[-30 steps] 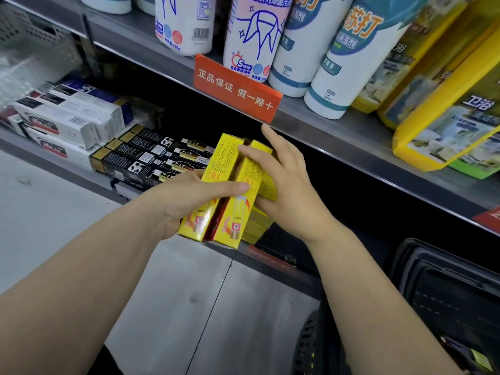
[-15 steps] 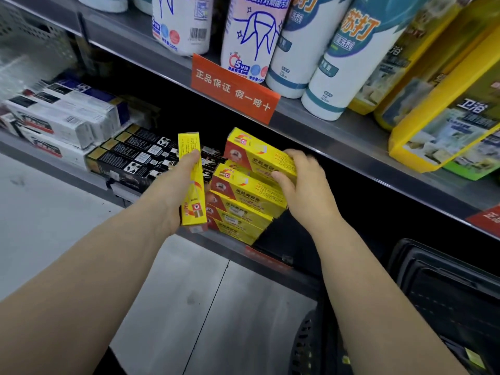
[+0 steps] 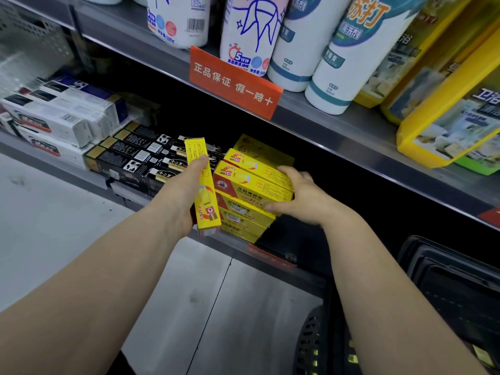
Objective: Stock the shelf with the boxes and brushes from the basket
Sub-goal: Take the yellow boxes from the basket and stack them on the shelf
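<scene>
Currently gripping a yellow box [image 3: 207,198] in left hand [image 3: 181,196], just left of yellow stack [image 3: 251,185] on shelf [image 3: 238,243]; steadying stack's right end with curled right hand [image 3: 300,198]. Likely light, stiff cardboard: hold by long sides.

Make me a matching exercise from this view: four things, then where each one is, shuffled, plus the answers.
1. slim yellow cardboard box
2. stack of yellow cardboard boxes
3. orange rectangular sign
4. black plastic basket

A. bottom right corner of the view
B. gripped in the left hand
C. on the upper shelf's front edge
D. on the lower shelf, held by the right hand

Pairs: 1-B; 2-D; 3-C; 4-A.
</scene>
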Demonstrator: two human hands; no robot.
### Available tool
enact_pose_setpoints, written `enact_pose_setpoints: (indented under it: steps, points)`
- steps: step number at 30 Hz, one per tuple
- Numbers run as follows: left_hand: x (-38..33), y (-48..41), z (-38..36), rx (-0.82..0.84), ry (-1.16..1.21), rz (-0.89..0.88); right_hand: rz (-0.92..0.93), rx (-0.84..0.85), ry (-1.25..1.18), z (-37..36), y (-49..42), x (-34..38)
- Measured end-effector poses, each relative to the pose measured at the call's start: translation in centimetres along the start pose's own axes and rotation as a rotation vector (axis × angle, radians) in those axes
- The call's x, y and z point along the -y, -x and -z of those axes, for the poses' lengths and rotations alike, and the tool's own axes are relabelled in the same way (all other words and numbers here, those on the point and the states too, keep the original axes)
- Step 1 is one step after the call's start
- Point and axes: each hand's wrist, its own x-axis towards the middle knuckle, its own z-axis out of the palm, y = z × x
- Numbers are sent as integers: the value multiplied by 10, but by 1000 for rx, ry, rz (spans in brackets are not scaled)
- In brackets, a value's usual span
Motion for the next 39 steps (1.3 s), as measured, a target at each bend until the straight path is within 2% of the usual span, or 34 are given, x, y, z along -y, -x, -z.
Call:
enact_pose_setpoints:
  steps: [9, 17, 21, 23, 25, 28, 32, 34, 36, 38, 39]
  points:
    - [-1, 1, -2, -1, 25, -27, 88, -18, -75, 0, 1, 5]
    - [-3, 7, -3, -10, 15, -41, 56, -39, -62, -2, 2, 6]
    - [-11, 9, -2, 7, -78, -73, 36, -64, 16, -2, 5, 10]
    - [-14, 11, 1, 35, -173, -97, 128, -158, 40, 1, 10, 16]
    - [-18, 15, 3, 62, -275, -110, 305, -238, -22, 5, 17, 28]
    - [-20, 21, 3, 104, -450, -192, 523, -229, -26, 5, 28, 45]
    - [-27, 25, 7, 248, -615, -275, 575, -209, -97, 8, 32, 51]
    - [-32, 20, 12, 168, -644, -316, 532, -178, -180, 14, 33, 44]
    - [-38, 12, 17, -27, -562, -374, 456, -163, -265, 21, 33, 36]
    - [-36, 7, 18, -139, -510, -447, 371, -221, -270, 25, 30, 27]
    - [-33, 6, 16, -155, -574, -498, 329, -250, -264, 26, 28, 23]
